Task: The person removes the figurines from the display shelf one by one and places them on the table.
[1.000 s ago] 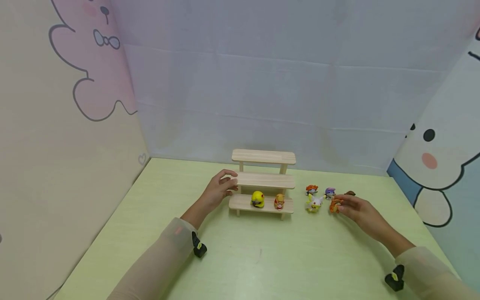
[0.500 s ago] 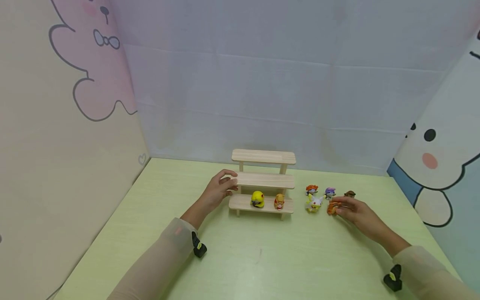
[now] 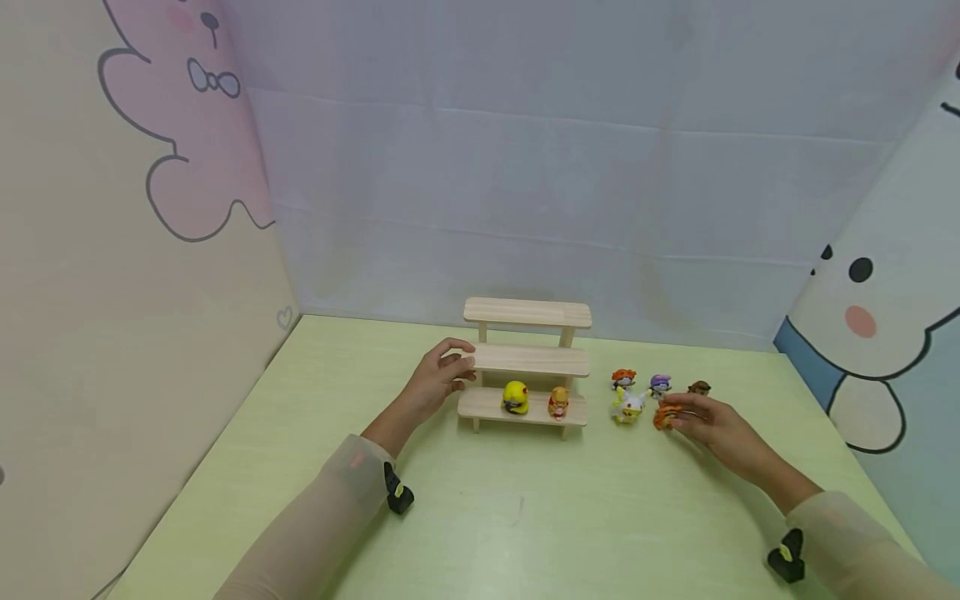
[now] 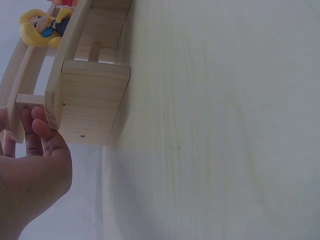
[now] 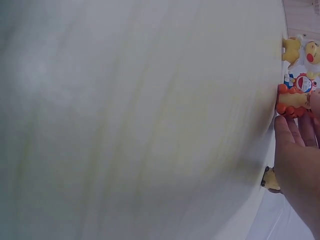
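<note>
In the head view my left hand (image 3: 437,385) grips the left end of the middle step of a three-tier wooden display stand (image 3: 531,359). Its fingers curl round the wood, as the left wrist view shows. On the lowest step sit a yellow-haired figurine (image 3: 515,398) and an orange-and-red figurine (image 3: 558,402). To the right, my right hand (image 3: 722,435) pinches an orange figurine (image 3: 664,416) at table level. In the right wrist view this orange figurine (image 5: 293,100) stands upright, partly covered by the fingers.
Near the right hand stand a white-and-yellow figurine (image 3: 628,407), a red-haired figurine (image 3: 623,379), a purple-topped figurine (image 3: 660,385) and a brown-topped figurine (image 3: 700,388). Behind the pale green table (image 3: 480,517) hangs a grey cloth (image 3: 525,192). Printed panels flank both sides.
The right hand has shifted slightly left with the orange figurine, bringing the brown-topped one more into view. Over the last half second it has barely moved. The left hand has stayed on the stand.
</note>
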`<state>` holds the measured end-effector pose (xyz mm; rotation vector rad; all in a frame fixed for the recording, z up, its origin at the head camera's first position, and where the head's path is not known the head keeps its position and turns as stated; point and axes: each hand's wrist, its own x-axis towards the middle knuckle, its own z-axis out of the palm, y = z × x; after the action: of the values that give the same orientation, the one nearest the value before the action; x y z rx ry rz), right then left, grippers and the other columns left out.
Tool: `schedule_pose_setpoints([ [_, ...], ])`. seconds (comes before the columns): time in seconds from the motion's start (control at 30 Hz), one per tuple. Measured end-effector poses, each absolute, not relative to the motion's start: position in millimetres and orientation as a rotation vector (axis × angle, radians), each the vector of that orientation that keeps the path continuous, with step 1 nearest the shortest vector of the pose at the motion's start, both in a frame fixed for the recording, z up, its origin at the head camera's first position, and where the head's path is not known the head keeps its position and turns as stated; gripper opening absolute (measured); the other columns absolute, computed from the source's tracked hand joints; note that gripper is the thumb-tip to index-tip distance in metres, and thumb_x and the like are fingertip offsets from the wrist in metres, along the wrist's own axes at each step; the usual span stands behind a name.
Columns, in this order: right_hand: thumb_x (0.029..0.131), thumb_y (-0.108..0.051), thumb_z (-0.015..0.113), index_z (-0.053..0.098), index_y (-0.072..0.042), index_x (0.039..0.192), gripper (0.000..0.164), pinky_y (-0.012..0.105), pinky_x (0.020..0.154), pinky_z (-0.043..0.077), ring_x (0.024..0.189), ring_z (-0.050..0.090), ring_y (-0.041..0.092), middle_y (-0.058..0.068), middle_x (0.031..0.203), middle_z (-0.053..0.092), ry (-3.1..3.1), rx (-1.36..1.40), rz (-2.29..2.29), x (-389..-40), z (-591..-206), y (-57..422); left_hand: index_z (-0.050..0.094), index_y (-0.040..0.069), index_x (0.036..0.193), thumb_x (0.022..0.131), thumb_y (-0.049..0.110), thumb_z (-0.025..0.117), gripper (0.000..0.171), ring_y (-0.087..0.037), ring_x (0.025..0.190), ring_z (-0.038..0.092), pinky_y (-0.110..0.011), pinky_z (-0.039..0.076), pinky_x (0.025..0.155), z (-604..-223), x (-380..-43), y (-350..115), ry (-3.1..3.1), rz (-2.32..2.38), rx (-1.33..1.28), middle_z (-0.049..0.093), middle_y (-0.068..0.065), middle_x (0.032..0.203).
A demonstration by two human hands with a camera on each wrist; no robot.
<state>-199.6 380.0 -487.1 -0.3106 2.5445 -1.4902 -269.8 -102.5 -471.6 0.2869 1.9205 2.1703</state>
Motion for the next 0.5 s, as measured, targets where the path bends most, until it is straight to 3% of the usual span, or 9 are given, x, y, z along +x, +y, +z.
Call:
schedule_pose_setpoints([
  [0.5, 0.105, -0.018, 0.062, 0.046, 0.008, 0.147, 0.052, 0.019, 0.092, 0.053, 0.116, 0.060, -0.008, 0.029, 0.149, 0.046, 2.451, -0.329, -1.636, -197.5, -484.8, 381.0, 0.059, 0.013, 0.125, 0.104, 0.017, 0.064, 0.022, -0.023, 0.092, 0.065, -0.031, 0.049, 0.077, -473.1, -271.7, -102.5, 1.918, 2.168, 0.286, 0.060, -0.001, 0.091],
])
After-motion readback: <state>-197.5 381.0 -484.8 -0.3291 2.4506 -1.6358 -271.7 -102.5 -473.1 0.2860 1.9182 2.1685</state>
